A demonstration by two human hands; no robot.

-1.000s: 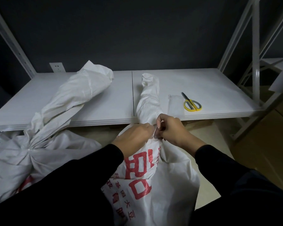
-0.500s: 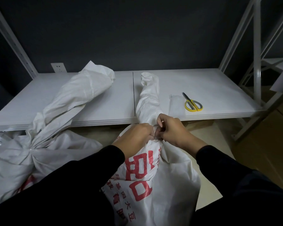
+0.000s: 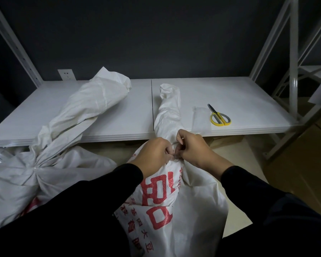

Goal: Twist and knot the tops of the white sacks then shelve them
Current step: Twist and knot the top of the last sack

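White shelf point(image 3: 230, 93) runs across in front of you, against a dark wall. Your left hand point(image 3: 152, 154) and right hand point(image 3: 195, 152), fingers curled, both pinch the gathered neck of the sack point(image 3: 193, 210) standing below the shelf edge. Its twisted top point(image 3: 170, 112) lies on the shelf. A second sack point(image 3: 26, 179) slumps left; scissors point(image 3: 220, 118) lie right.

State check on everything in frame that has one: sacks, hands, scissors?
printed sack: neck gathered, twisted top lying on the shelf, body below it, not shelved.
left sack: neck cinched, top leaning over the shelf edge, not shelved.
left hand: pinches the printed sack's neck.
right hand: pinches the same neck.
scissors: flat on the shelf, blades nearly closed.
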